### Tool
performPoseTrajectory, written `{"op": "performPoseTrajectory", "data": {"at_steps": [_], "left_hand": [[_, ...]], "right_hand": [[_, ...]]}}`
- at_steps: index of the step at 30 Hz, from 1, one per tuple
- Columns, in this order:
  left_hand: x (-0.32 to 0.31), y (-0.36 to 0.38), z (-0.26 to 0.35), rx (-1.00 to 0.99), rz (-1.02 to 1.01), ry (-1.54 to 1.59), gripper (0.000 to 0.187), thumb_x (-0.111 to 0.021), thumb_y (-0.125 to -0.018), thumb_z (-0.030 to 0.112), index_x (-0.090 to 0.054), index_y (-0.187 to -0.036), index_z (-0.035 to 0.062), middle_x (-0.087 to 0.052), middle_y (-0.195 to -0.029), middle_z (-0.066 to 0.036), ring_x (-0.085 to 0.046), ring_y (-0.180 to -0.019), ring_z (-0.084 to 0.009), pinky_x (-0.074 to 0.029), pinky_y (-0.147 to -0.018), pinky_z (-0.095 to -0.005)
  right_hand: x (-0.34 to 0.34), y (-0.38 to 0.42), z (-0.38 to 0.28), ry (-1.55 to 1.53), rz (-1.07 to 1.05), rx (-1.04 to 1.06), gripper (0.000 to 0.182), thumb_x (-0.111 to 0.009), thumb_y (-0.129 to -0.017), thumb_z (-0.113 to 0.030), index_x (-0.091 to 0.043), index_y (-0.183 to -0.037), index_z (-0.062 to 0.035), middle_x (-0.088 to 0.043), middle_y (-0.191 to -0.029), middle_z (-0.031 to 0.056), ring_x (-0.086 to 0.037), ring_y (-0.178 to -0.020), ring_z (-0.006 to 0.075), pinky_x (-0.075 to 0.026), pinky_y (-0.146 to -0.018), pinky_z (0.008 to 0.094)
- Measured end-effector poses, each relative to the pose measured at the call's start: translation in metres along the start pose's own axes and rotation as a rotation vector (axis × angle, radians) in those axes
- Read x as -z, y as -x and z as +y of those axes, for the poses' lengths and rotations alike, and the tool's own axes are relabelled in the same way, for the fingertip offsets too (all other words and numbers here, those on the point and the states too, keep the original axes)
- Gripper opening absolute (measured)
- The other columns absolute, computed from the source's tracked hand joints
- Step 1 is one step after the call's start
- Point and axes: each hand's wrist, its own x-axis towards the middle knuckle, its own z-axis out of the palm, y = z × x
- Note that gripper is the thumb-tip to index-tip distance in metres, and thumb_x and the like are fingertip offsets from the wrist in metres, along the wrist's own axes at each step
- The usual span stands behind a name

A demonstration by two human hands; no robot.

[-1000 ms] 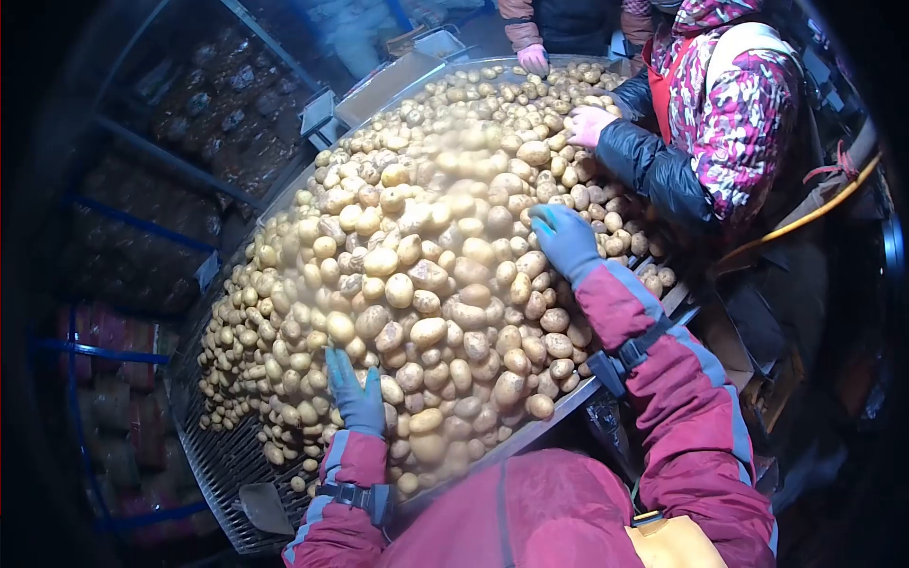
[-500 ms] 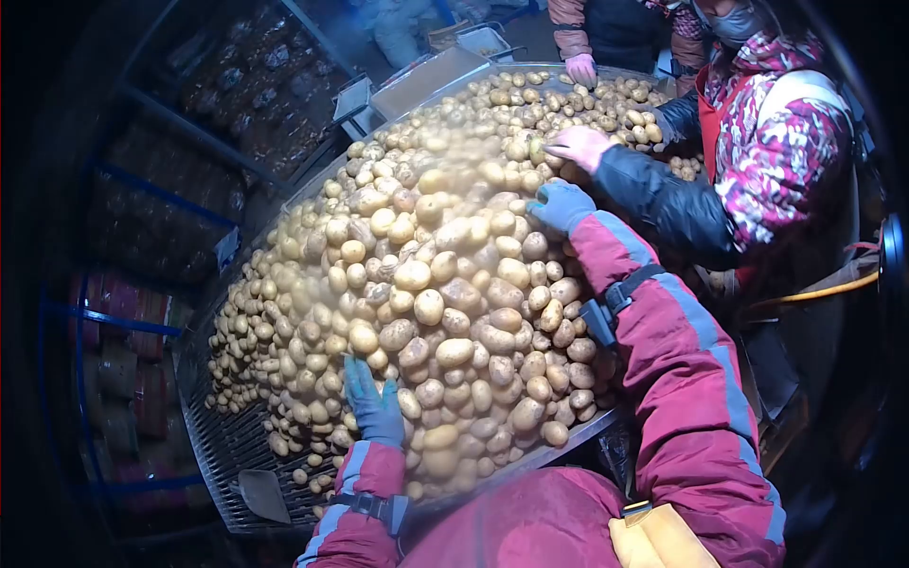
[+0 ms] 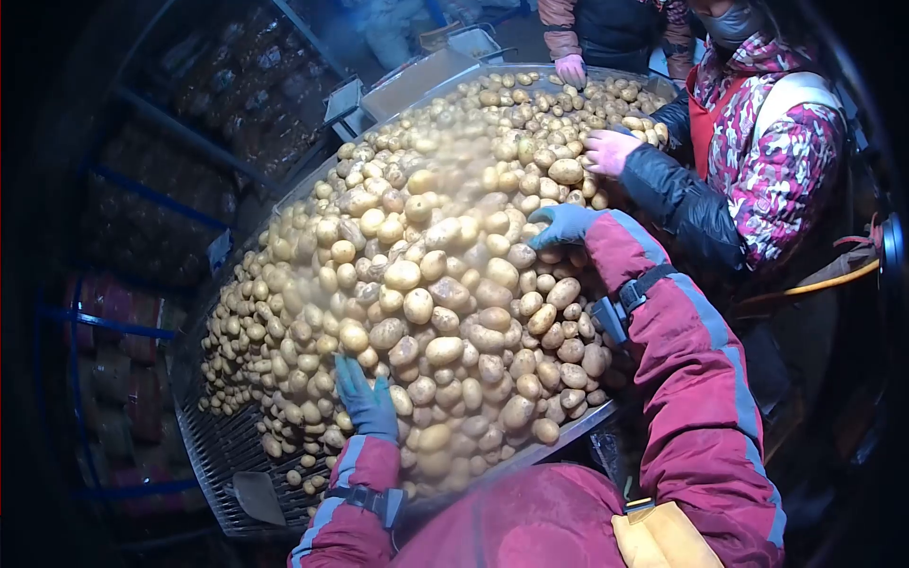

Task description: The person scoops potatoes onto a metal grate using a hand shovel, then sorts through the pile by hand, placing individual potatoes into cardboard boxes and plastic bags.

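A big heap of potatoes [image 3: 444,351] fills a metal sorting table in front of me. My left hand [image 3: 367,402], in a blue-green glove, rests against the potatoes on the near left side. Its fingers are stretched out and the thumb stands apart, with nothing held. My right hand [image 3: 565,225], gloved in blue, lies on the right side of the heap with its fingers curved and spread, touching potatoes. I see no potato clasped in it.
A slatted grate [image 3: 222,454] with a grey flat piece [image 3: 258,498] forms the table's left end. Across on the right, a co-worker's pink-gloved hand [image 3: 611,151] touches potatoes; another person's pink glove [image 3: 571,71] is farther back. Bins [image 3: 417,83] stand behind the table.
My right hand has turned slightly and its fingers have curved more. The co-worker's pink-gloved hand has shifted right. The view has shifted a little; my left hand stays against the heap.
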Motion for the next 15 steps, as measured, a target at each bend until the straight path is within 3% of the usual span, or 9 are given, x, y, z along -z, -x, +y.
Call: {"op": "performPoseTrajectory", "data": {"at_steps": [2, 3, 6, 7, 15], "left_hand": [[-0.004, 0.001, -0.004, -0.024, 0.036, -0.006, 0.075, -0.071, -0.091, 0.022, -0.036, -0.153, -0.0016, -0.025, -0.164, -0.021, -0.030, -0.146, -0.0450, -0.026, -0.121, -0.0537], [-0.005, 0.002, -0.004, -0.036, 0.036, -0.016, 0.074, -0.070, -0.091, 0.021, -0.036, -0.153, -0.0015, -0.025, -0.164, -0.021, -0.030, -0.146, -0.0451, -0.027, -0.120, -0.0536], [-0.001, -0.001, -0.005, -0.037, 0.027, -0.042, 0.072, -0.069, -0.092, 0.021, -0.036, -0.152, -0.0014, -0.024, -0.165, -0.020, -0.031, -0.146, -0.0451, -0.028, -0.120, -0.0530], [0.000, 0.001, -0.002, -0.031, 0.018, -0.047, 0.072, -0.069, -0.092, 0.020, -0.037, -0.152, -0.0014, -0.024, -0.165, -0.020, -0.031, -0.146, -0.0451, -0.028, -0.120, -0.0528], [-0.006, 0.001, -0.009, -0.042, 0.046, -0.074, 0.072, -0.069, -0.093, 0.023, -0.037, -0.153, -0.0007, -0.025, -0.165, -0.017, -0.034, -0.145, -0.0414, -0.031, -0.119, -0.0495]], "right_hand": [[-0.007, -0.008, 0.035, -0.111, -0.036, 0.061, 0.065, -0.080, -0.083, -0.035, -0.061, -0.138, -0.0050, -0.068, -0.129, 0.0119, -0.066, -0.107, 0.0195, -0.052, -0.089, 0.0331], [-0.009, 0.002, 0.035, -0.156, -0.006, -0.032, 0.062, -0.081, -0.083, -0.033, -0.062, -0.135, -0.0048, -0.069, -0.121, 0.0120, -0.064, -0.105, 0.0165, -0.052, -0.085, 0.0312], [-0.033, 0.005, 0.071, -0.703, -0.143, 0.063, 0.054, -0.078, -0.085, -0.030, -0.064, -0.131, -0.0055, -0.069, -0.114, 0.0090, -0.064, -0.097, 0.0151, -0.053, -0.080, 0.0313], [-0.042, 0.009, 0.072, -0.720, -0.108, 0.008, 0.046, -0.074, -0.090, -0.024, -0.063, -0.131, -0.0063, -0.067, -0.107, 0.0063, -0.061, -0.090, 0.0136, -0.052, -0.071, 0.0316], [-0.023, -0.023, -0.048, -0.133, 0.143, 0.063, 0.045, -0.072, -0.091, -0.026, -0.063, -0.130, -0.0061, -0.067, -0.106, 0.0068, -0.063, -0.089, 0.0149, -0.053, -0.070, 0.0320]]}}
